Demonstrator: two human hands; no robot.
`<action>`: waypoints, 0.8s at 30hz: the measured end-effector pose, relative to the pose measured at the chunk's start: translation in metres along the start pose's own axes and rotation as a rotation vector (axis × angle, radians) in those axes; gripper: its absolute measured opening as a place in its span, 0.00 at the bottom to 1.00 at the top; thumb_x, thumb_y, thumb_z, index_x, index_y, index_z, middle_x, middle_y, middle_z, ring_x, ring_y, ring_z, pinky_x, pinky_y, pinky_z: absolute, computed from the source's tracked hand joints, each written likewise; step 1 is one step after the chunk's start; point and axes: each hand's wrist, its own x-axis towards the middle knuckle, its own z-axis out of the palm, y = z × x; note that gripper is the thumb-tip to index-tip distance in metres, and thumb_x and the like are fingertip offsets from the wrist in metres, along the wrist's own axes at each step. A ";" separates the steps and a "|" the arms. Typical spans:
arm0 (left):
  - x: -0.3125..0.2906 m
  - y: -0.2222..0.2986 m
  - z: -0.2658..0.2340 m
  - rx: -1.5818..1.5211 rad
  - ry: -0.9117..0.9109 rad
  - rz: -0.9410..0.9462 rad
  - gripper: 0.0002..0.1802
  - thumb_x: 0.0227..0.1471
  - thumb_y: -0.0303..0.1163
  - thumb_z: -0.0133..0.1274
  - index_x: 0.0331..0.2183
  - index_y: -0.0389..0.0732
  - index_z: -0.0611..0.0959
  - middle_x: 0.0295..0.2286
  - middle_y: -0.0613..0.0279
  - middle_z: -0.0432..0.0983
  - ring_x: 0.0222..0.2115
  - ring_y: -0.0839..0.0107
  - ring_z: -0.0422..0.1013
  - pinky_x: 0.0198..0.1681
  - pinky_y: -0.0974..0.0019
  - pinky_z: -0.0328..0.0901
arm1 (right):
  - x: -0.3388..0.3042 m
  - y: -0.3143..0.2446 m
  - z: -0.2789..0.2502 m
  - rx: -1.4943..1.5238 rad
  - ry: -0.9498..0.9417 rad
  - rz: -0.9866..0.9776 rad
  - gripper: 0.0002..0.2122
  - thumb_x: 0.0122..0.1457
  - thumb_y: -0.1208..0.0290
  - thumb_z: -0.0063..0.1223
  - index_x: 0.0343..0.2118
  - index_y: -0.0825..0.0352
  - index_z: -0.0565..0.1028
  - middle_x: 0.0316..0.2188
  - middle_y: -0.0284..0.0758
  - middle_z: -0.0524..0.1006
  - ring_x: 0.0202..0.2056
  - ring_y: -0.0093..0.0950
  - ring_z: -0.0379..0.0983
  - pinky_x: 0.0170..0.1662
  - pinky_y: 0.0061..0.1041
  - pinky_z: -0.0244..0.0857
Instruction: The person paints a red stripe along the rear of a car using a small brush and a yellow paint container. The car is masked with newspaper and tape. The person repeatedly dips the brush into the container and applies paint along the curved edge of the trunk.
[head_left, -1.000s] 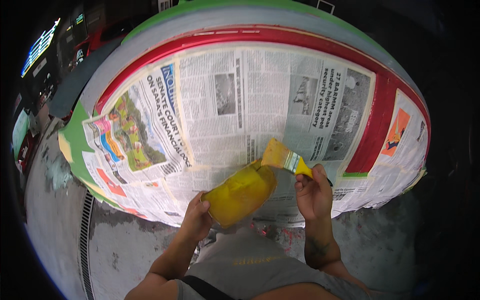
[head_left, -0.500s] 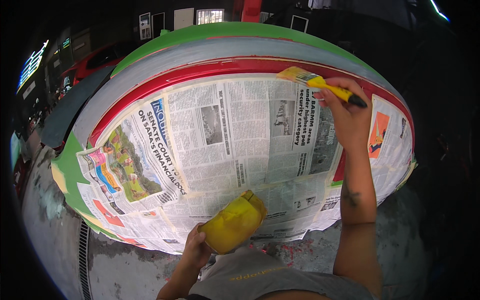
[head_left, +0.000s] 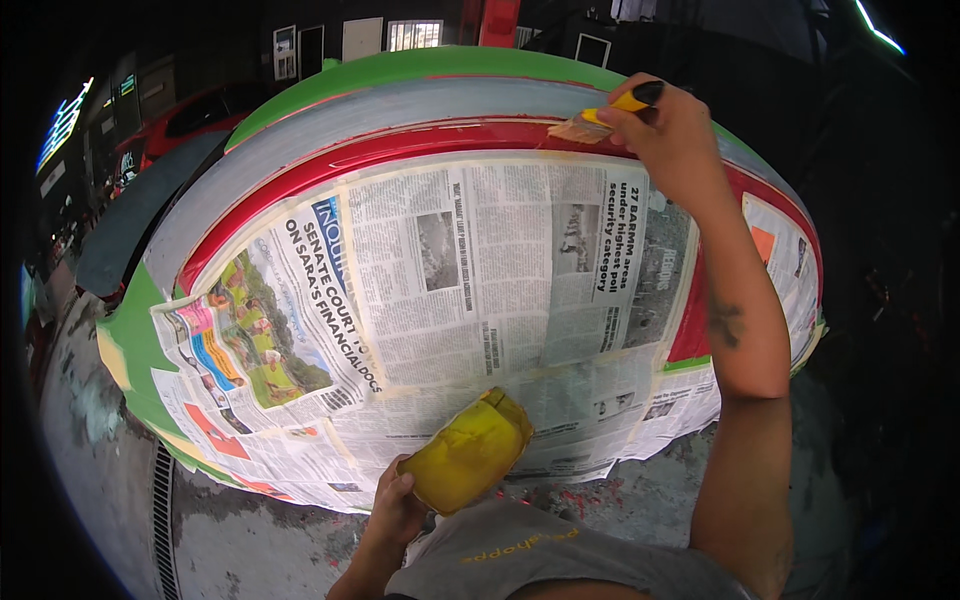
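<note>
My right hand (head_left: 678, 140) is closed on the yellow, black-tipped handle of a paintbrush (head_left: 580, 127). Its pale bristles, tinged yellow, lie against the curved red band (head_left: 410, 142) along the top of a car panel. Low in front of my body, my left hand (head_left: 398, 508) grips the edge of a yellow, cut-open container (head_left: 470, 450); how much it holds is hard to make out. Newspaper sheets (head_left: 500, 260), edged with masking tape, cover the panel below the red band. Just above that band runs a grey strip (head_left: 340, 105).
Green bodywork (head_left: 480, 60) borders the grey strip at the far side. A bare red patch (head_left: 692, 325) shows between newspapers at right. A dark loose panel (head_left: 150, 210) and a red car (head_left: 200, 115) stand at left. Stained concrete floor (head_left: 260, 540) with a drain grate (head_left: 163, 510) lies below.
My right hand has moved up and slightly left, turning the brush so its bristles shift from the newspaper's upper edge onto the red band. My left hand and the container stay nearly in place.
</note>
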 end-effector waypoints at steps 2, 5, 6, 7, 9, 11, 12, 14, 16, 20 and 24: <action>0.000 0.002 0.000 -0.002 -0.016 0.012 0.37 0.59 0.48 0.70 0.57 0.32 0.76 0.53 0.50 0.80 0.55 0.59 0.78 0.57 0.53 0.75 | -0.006 0.004 -0.003 0.067 0.005 0.030 0.07 0.68 0.73 0.69 0.43 0.70 0.84 0.33 0.33 0.86 0.32 0.19 0.81 0.37 0.20 0.74; 0.002 0.005 0.001 0.006 -0.060 0.002 0.41 0.59 0.50 0.69 0.61 0.30 0.75 0.55 0.50 0.80 0.55 0.59 0.78 0.58 0.54 0.75 | -0.018 0.016 0.004 0.127 -0.008 -0.027 0.07 0.68 0.74 0.69 0.44 0.70 0.83 0.35 0.33 0.87 0.34 0.19 0.82 0.38 0.20 0.74; 0.003 0.004 0.003 0.031 -0.052 0.007 0.42 0.59 0.51 0.68 0.61 0.29 0.75 0.55 0.50 0.80 0.55 0.59 0.78 0.58 0.54 0.75 | -0.023 0.020 0.009 0.071 0.017 -0.073 0.07 0.68 0.74 0.69 0.45 0.70 0.83 0.35 0.33 0.87 0.35 0.19 0.82 0.38 0.20 0.75; 0.005 0.002 0.005 0.045 -0.039 0.015 0.43 0.59 0.51 0.68 0.62 0.29 0.74 0.55 0.50 0.80 0.55 0.59 0.78 0.58 0.55 0.74 | -0.026 0.025 0.011 0.020 0.032 -0.140 0.08 0.68 0.75 0.69 0.45 0.70 0.83 0.36 0.34 0.87 0.35 0.19 0.82 0.38 0.20 0.75; 0.006 0.003 0.008 0.066 -0.042 0.019 0.45 0.59 0.52 0.68 0.63 0.27 0.74 0.56 0.50 0.80 0.55 0.60 0.78 0.58 0.55 0.74 | -0.032 0.034 0.005 0.024 0.107 -0.155 0.08 0.68 0.74 0.69 0.46 0.70 0.83 0.37 0.34 0.87 0.36 0.18 0.82 0.38 0.19 0.74; 0.007 0.004 0.010 0.074 -0.074 0.006 0.46 0.59 0.53 0.68 0.64 0.27 0.74 0.56 0.50 0.80 0.54 0.60 0.78 0.58 0.55 0.74 | -0.035 0.044 -0.007 0.098 0.129 -0.123 0.08 0.67 0.73 0.70 0.44 0.70 0.83 0.35 0.34 0.86 0.34 0.19 0.81 0.38 0.21 0.74; 0.008 0.004 0.012 0.073 -0.069 0.010 0.46 0.59 0.53 0.68 0.64 0.26 0.74 0.56 0.49 0.80 0.54 0.60 0.78 0.58 0.55 0.74 | -0.035 0.049 -0.016 0.168 0.120 -0.073 0.09 0.66 0.71 0.71 0.43 0.70 0.84 0.33 0.34 0.86 0.32 0.20 0.81 0.37 0.22 0.74; 0.008 0.001 0.017 0.058 -0.052 0.016 0.48 0.59 0.53 0.68 0.65 0.25 0.73 0.56 0.49 0.80 0.54 0.60 0.79 0.58 0.56 0.74 | -0.032 0.059 -0.024 0.231 0.088 -0.034 0.09 0.65 0.71 0.72 0.41 0.70 0.84 0.30 0.35 0.85 0.31 0.21 0.81 0.37 0.23 0.74; 0.010 0.001 0.020 0.074 -0.082 -0.006 0.49 0.59 0.53 0.68 0.66 0.25 0.72 0.57 0.48 0.80 0.55 0.59 0.79 0.59 0.56 0.74 | -0.025 0.069 -0.029 0.209 0.038 -0.015 0.08 0.65 0.71 0.71 0.41 0.69 0.84 0.30 0.35 0.85 0.30 0.21 0.81 0.37 0.23 0.74; 0.013 0.000 0.027 0.096 -0.097 -0.035 0.50 0.60 0.53 0.67 0.67 0.25 0.71 0.59 0.47 0.79 0.58 0.57 0.78 0.61 0.55 0.73 | -0.019 0.087 -0.045 0.061 0.060 -0.039 0.05 0.69 0.76 0.67 0.43 0.70 0.82 0.34 0.31 0.84 0.35 0.19 0.80 0.39 0.21 0.75; 0.014 -0.004 0.034 0.087 -0.104 -0.023 0.51 0.59 0.54 0.68 0.68 0.25 0.71 0.59 0.46 0.79 0.59 0.56 0.77 0.63 0.53 0.73 | -0.020 0.094 -0.059 0.144 0.042 0.072 0.04 0.69 0.76 0.66 0.42 0.69 0.82 0.32 0.31 0.83 0.34 0.19 0.79 0.40 0.22 0.74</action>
